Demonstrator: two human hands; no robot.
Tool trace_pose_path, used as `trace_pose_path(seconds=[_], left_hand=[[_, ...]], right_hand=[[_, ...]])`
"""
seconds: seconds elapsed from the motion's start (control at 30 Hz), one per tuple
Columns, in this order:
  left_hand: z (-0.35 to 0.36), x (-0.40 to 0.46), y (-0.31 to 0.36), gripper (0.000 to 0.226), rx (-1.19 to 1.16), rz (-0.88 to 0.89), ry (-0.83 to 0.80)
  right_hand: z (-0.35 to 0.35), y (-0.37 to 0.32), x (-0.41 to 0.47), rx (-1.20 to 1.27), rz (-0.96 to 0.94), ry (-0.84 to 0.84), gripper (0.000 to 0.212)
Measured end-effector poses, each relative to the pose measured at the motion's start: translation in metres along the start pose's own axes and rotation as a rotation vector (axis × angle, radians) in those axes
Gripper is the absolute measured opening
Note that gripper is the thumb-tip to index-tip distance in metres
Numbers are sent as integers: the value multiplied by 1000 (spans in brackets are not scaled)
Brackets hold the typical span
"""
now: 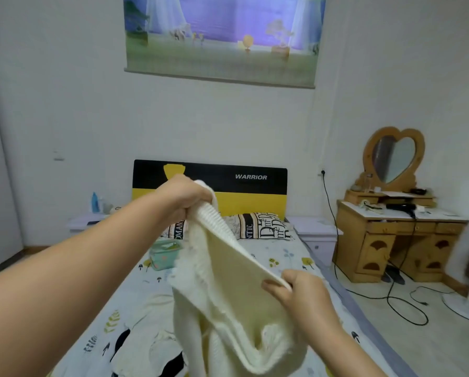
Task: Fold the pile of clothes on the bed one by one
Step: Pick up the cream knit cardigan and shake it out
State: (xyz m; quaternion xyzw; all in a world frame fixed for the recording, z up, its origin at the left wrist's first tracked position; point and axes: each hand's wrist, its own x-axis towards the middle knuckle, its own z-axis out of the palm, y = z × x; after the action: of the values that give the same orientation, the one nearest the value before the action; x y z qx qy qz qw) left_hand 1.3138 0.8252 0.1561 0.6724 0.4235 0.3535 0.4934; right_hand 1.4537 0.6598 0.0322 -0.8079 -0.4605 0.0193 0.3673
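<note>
A cream knitted sweater [227, 289] hangs in the air over the bed [282, 257]. My left hand [184, 197] is raised and shut on its ribbed edge near the top. Lower and to the right, my right hand [298, 289] pinches the same edge. The edge stretches taut between both hands while the rest of the sweater droops below. Under it, a pile of white and black clothes [149, 341] lies on the patterned sheet, partly hidden by the sweater.
A teal pouch [164, 254] sits on the bed near two lettered pillows [266, 225] and the black-and-yellow headboard [252, 183]. A wooden dressing table [396, 240] with a heart mirror stands right, cables [401, 303] and a fan base [464, 306] on the floor. Nightstands flank the bed.
</note>
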Motion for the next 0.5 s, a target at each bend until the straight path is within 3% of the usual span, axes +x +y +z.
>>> trace_pose_path(seconds=[0.1, 0.2, 0.23, 0.37, 0.5], left_hand=[[-16, 1, -21, 29, 161, -10, -134], [-27, -2, -36, 67, 239, -21, -341], [-28, -3, -40, 69, 331, 14, -365], [-27, 2, -55, 14, 800, 358, -43], [-25, 5, -70, 17, 810, 362, 120]], right_hand=[[-26, 1, 15, 89, 24, 66, 40], [-49, -2, 31, 87, 6, 125, 31], [-55, -3, 36, 91, 2, 134, 31], [-66, -5, 46, 51, -17, 166, 33], [-58, 5, 40, -112, -23, 137, 29]])
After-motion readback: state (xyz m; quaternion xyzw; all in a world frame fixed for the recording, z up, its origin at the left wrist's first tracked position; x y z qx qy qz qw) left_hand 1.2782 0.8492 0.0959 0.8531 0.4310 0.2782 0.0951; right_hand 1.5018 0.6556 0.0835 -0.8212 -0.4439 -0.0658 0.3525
